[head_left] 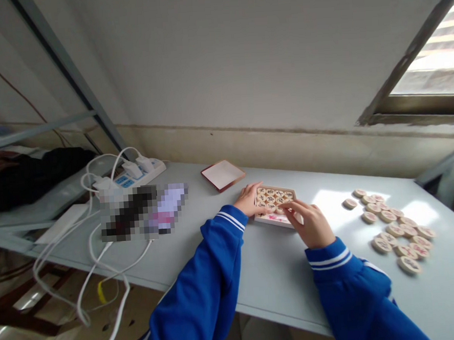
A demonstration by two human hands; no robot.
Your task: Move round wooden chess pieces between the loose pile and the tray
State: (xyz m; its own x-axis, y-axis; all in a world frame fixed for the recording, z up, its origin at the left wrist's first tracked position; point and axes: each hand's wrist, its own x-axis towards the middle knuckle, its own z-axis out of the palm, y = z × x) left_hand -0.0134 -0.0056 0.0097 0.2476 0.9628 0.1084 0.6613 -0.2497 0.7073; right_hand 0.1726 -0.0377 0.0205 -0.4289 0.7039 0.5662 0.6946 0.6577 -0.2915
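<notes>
A shallow cardboard box [287, 221] sits on the table with rows of round wooden Chinese chess pieces [270, 192] in it, their characters facing up. My left hand [249, 199] grips the box's left side, its thumb lying across the near part. Over the box's right side, my right hand [310, 222] is closed in a pinch, fingertips at a chess piece among the others; the fingers partly hide that piece. Loose Chinese chess pieces [387, 215] lie flat in a spread-out group to the right of my right hand.
A box lid [224, 175] lies inside-up behind my left hand. On the left are a power strip [153, 170] with plugged-in chargers, white cables [92, 240] hanging over the table edge, and a blurred-out phone [170, 207]. A wall runs behind the table [271, 270].
</notes>
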